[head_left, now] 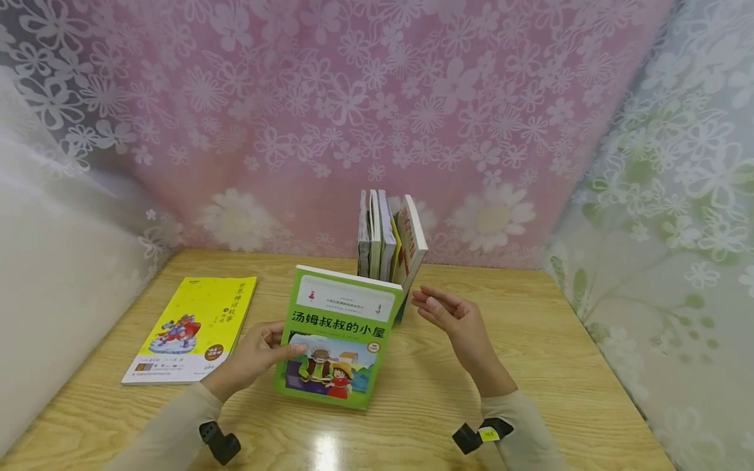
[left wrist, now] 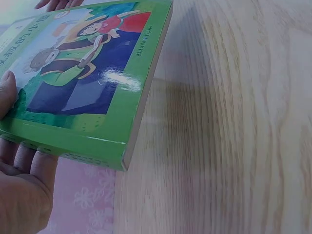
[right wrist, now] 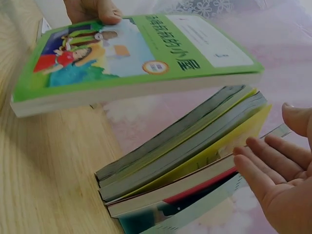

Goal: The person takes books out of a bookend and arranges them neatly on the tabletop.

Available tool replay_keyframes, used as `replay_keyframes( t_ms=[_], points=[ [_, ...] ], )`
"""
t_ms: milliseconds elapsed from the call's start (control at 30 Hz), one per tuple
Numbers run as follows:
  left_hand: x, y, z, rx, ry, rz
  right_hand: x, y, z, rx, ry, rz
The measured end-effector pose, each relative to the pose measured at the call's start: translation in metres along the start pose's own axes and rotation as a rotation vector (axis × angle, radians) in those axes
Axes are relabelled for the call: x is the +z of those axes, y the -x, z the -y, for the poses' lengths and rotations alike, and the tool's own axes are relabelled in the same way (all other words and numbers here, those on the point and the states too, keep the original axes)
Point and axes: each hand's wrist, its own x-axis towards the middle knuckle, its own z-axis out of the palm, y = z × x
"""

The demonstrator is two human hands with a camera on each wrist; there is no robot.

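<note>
Partway along, I judge, since one part of the work stands finished and two books lie outside it. Toward the back of the table (head_left: 554, 366), a row of books (head_left: 374, 242) is upright, spines and page edges packed side by side, except that the rightmost book (head_left: 412, 232) leans out to the right and leaves a gap at its top.

My left hand (head_left: 259, 353) grips the green book (head_left: 338, 301) by its left edge, thumb on the front cover and fingers behind. I hold it tilted above the table, just in front of the row, where it hides part of the lower spines; it is not yet among them.

My right hand (head_left: 456, 320) holds nothing: its fingers are extended beside the leaning book, and I cannot tell whether the tips touch it.

Off to the left, the yellow book (head_left: 194, 320) lies flat, cover up, well apart from the row. So, as I read it, the green book and then the yellow one are left to deal with, and the leaning book may need straightening too.
</note>
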Motion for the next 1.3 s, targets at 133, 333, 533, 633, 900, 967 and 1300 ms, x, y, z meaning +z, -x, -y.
replay_keyframes(
  t_ms=[133,333,533,633,900,967,1300],
  points=[
    [-0.011,0.008,-0.003,-0.017,-0.012,-0.031,-0.001,-0.005,0.001,0.015,0.043,-0.039],
    [-0.03,0.024,-0.009,-0.026,-0.065,-0.118,-0.002,-0.012,0.0,0.044,0.186,-0.151],
    [-0.056,0.041,-0.019,-0.066,-0.182,-0.241,0.0,-0.024,-0.003,0.054,0.247,-0.241],
    [-0.073,0.048,-0.022,-0.046,-0.196,-0.268,0.003,-0.029,-0.004,0.035,0.245,-0.269],
    [-0.124,0.063,-0.028,-0.05,-0.129,-0.259,0.009,-0.038,-0.008,0.001,0.24,-0.299],
    [-0.135,0.066,-0.029,-0.076,-0.125,-0.278,0.01,-0.039,-0.009,-0.004,0.238,-0.298],
    [-0.19,0.086,-0.022,-0.284,-0.133,-0.383,0.016,-0.05,-0.012,-0.038,0.301,-0.307]
  ],
)
